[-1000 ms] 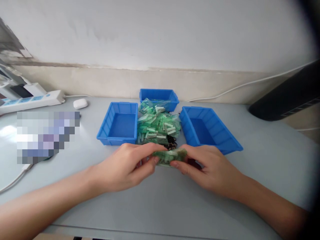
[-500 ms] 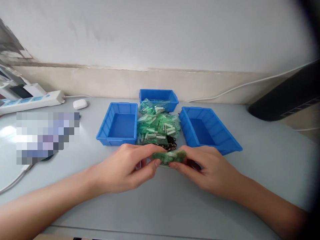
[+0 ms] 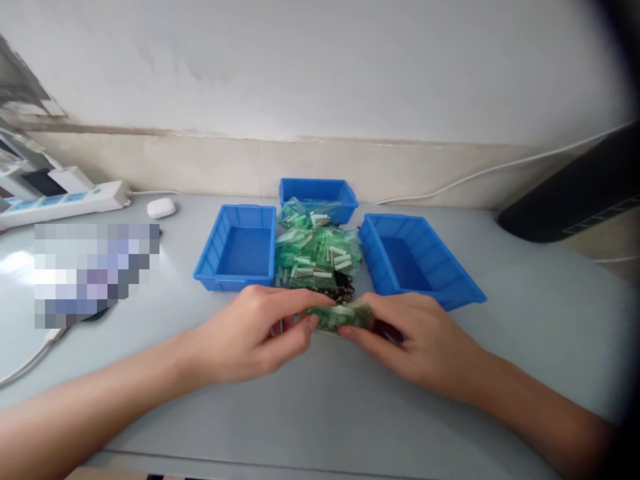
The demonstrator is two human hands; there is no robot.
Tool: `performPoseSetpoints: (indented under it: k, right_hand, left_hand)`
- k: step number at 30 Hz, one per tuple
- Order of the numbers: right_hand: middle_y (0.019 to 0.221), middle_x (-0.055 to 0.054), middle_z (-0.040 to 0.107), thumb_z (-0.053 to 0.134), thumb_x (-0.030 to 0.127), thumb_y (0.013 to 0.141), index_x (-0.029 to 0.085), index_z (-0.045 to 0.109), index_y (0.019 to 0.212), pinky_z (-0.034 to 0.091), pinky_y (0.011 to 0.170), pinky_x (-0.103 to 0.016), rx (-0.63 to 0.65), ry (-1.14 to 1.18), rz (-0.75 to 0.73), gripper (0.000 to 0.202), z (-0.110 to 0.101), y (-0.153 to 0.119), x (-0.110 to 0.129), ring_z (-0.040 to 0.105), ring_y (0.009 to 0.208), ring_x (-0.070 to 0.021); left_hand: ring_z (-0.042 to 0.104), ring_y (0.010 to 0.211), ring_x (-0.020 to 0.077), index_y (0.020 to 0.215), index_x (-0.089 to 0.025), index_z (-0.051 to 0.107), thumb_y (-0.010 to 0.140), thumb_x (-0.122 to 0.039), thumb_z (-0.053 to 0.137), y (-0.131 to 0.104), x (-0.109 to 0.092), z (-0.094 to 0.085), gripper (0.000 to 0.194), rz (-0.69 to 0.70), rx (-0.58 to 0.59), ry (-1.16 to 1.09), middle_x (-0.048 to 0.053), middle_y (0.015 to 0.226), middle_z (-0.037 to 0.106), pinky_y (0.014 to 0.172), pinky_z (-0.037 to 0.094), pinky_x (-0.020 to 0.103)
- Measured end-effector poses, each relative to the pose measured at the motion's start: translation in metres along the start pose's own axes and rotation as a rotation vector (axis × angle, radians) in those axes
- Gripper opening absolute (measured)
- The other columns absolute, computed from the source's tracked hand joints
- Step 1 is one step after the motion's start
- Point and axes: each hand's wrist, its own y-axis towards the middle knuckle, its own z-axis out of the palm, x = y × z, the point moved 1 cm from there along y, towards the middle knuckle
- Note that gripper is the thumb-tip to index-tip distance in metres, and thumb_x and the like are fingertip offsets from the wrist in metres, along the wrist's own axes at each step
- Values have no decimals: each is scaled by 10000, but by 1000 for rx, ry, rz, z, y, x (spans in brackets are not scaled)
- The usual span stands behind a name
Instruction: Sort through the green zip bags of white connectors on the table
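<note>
Between my two hands is a small green plastic bag (image 3: 333,319), held low over the front part of the table. My left hand (image 3: 263,333) pinches its left end between thumb and fingers. At the other end, the thumb and fingers of my right hand (image 3: 417,337) close on it. What the bag contains is too blurred to make out. Just beyond lies a pile of green plastic bags (image 3: 320,247) with pale wall plugs and screws showing through. Small dark pieces (image 3: 344,288) lie at the pile's near edge, partly behind my hands.
Blue bins stand around the pile: a left bin (image 3: 245,250), a right bin (image 3: 405,263) and a back bin (image 3: 320,190). Farther left are a white earphone case (image 3: 161,208), a power strip (image 3: 65,203) and a pixelated object (image 3: 95,277) with a cable. A black cylinder (image 3: 555,200) leans in at right.
My left thumb has shifted very slightly left on the bag, showing a little more of it. Otherwise both hands keep their hold and place.
</note>
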Motion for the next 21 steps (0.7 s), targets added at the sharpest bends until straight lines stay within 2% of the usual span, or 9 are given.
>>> performPoseSetpoints:
  k: [7, 13, 21]
  right_hand:
    - [497, 64, 420, 504, 271, 862, 206, 408, 627, 280, 441, -214, -22, -10, -25, 262, 0, -1, -1, 404, 427, -83]
    - [503, 64, 431, 510, 264, 861, 204, 401, 626, 277, 443, -214, -30, -8, -27, 266, 0, -1, -1, 409, 431, -79]
    - [526, 60, 456, 512, 257, 864, 202, 418, 646, 291, 465, -219, -14, 0, -36, 244, 1, -2, -2, 440, 459, -84]
  left_hand:
    - [482, 518, 41, 1068, -206, 582, 784, -65, 495, -2, 1, 1, 329, -5, -12, 14, -60, 668, 582, 501, 366, 116]
    - [529, 553, 62, 1081, -207, 583, 796, -98, 491, -1, 2, 2, 319, -19, -1, 19, -42, 698, 618, 521, 398, 134]
    - [521, 534, 65, 1078, -197, 588, 834, -154, 486, 0, 3, 3, 268, -25, -5, 18, -35, 686, 623, 517, 402, 145]
